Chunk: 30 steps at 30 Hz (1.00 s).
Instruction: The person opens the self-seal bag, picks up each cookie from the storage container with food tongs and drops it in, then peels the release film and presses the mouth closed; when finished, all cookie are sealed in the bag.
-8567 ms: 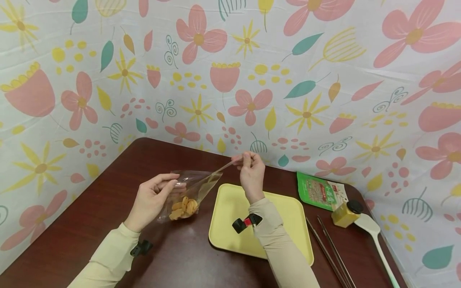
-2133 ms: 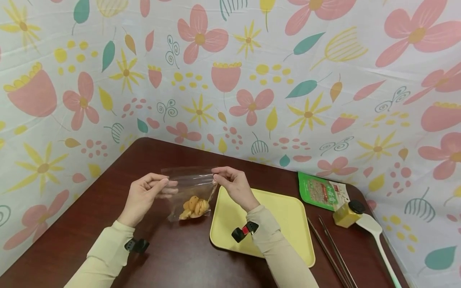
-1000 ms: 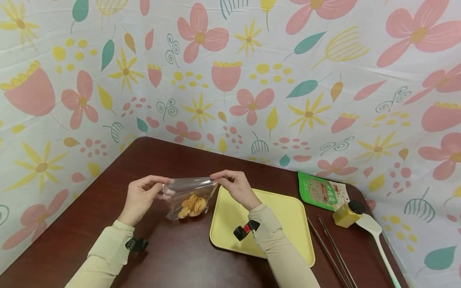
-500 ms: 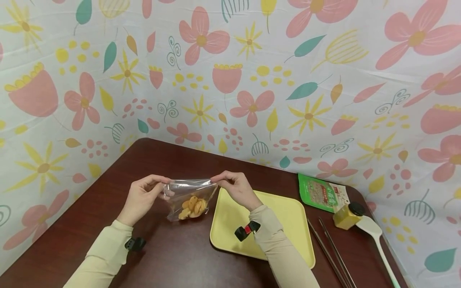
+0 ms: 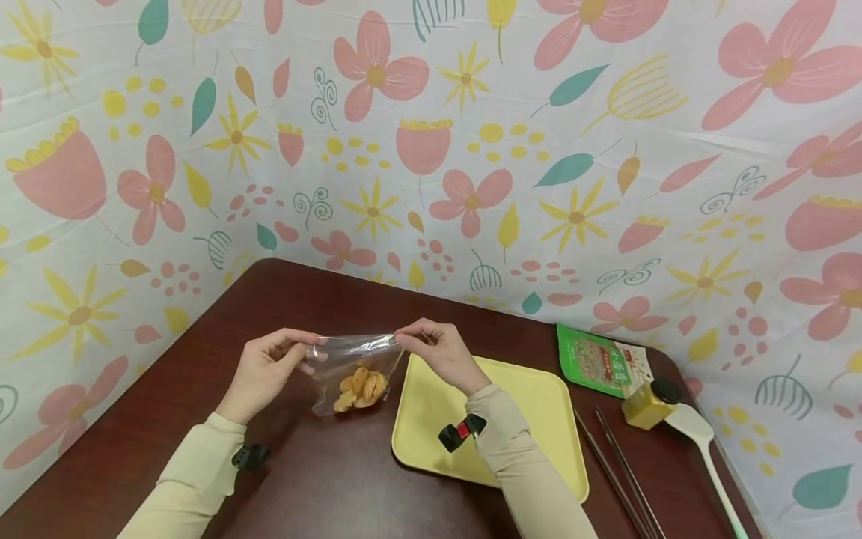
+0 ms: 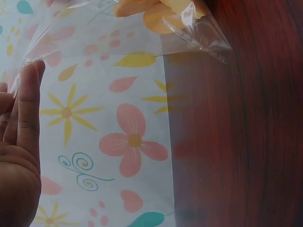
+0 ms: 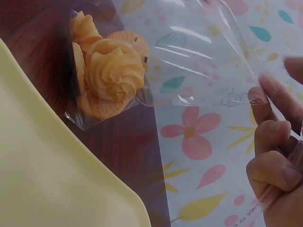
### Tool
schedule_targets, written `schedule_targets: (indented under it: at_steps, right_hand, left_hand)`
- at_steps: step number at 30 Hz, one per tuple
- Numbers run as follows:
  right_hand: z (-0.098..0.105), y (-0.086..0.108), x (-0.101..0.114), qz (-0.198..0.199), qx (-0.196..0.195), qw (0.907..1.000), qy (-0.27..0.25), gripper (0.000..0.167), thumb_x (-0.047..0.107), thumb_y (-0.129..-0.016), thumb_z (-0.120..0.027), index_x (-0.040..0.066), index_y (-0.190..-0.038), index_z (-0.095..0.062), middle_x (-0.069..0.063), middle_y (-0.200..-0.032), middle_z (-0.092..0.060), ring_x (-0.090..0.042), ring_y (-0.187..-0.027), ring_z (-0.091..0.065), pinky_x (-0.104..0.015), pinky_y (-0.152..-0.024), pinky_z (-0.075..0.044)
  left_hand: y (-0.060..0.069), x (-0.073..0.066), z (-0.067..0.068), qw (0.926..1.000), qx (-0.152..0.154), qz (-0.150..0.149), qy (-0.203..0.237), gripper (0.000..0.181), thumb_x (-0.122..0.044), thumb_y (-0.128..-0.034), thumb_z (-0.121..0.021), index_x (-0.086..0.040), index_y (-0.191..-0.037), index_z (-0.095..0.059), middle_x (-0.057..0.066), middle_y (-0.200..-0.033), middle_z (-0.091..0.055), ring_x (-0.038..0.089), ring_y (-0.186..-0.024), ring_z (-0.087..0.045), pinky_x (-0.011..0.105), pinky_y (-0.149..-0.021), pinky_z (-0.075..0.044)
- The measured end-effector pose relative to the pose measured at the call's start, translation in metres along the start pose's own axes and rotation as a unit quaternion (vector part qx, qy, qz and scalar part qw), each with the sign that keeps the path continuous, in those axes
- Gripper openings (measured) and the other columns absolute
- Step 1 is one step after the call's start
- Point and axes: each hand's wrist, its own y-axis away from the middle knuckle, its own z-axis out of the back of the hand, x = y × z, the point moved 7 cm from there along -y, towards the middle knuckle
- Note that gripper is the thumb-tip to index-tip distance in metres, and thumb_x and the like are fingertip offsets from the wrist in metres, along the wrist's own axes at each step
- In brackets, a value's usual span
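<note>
A clear plastic bag (image 5: 350,352) with several piped cookies (image 5: 362,388) in its lower part hangs between both hands, left of the yellow tray (image 5: 539,419). My left hand (image 5: 266,370) pinches the bag's upper left corner between thumb and fingers. At the upper right corner, my right hand (image 5: 444,355) pinches the bag's top edge. In the right wrist view, a narrow printed liner strip (image 7: 267,201) lies across the palm under the curled lower fingers. Swirled cookies (image 7: 113,71) show through the film there. The left thumb is mostly hidden in the left wrist view.
Right of the tray lie metal tongs (image 5: 622,471) and a white spatula (image 5: 694,427). A yellow jar with a black lid (image 5: 649,403) stands by the spatula's head. Behind it lies a green food pouch (image 5: 599,361). A floral cloth (image 5: 431,150) hangs behind the table (image 5: 316,486).
Earlier my right hand drew a strip away from the bag's mouth, up and right. It then came back to the bag's right corner, and the raised top flap has folded down.
</note>
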Motion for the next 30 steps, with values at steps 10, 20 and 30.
schedule_targets:
  at_steps: [10, 20, 30]
  right_hand:
    - [-0.002, -0.002, -0.001, -0.009, -0.018, 0.9997, -0.011, 0.016, 0.004, -0.091, -0.068, -0.005, -0.105, -0.069, -0.018, -0.103, -0.068, -0.016, -0.083, -0.059, -0.023, -0.070, -0.048]
    - [0.000, -0.008, -0.033, -0.009, -0.029, 0.9994, -0.016, 0.018, 0.007, -0.091, -0.069, -0.002, -0.106, -0.070, -0.017, -0.107, -0.068, -0.022, -0.092, -0.064, -0.024, -0.075, -0.051]
    - [-0.001, -0.009, -0.035, -0.006, -0.040, 0.9991, -0.015, 0.015, 0.012, -0.090, -0.071, 0.005, -0.103, -0.072, -0.008, -0.105, -0.069, -0.019, -0.098, -0.065, -0.029, -0.083, -0.053]
  left_hand:
    - [0.001, -0.008, 0.001, 0.9992, -0.007, -0.024, -0.031, 0.016, -0.009, -0.0958, -0.062, -0.011, -0.107, -0.073, 0.006, -0.098, -0.072, 0.020, -0.068, -0.067, 0.024, -0.054, -0.047]
    - [0.005, -0.037, -0.004, 0.9983, -0.009, -0.033, -0.047, 0.020, 0.010, -0.0926, -0.057, 0.005, -0.107, -0.070, 0.022, -0.102, -0.069, 0.024, -0.067, -0.065, 0.025, -0.057, -0.051]
    - [0.005, -0.020, 0.002, 0.9973, -0.017, -0.042, -0.058, 0.015, -0.008, -0.0904, -0.070, -0.010, -0.104, -0.075, 0.005, -0.097, -0.074, 0.020, -0.074, -0.067, 0.021, -0.058, -0.048]
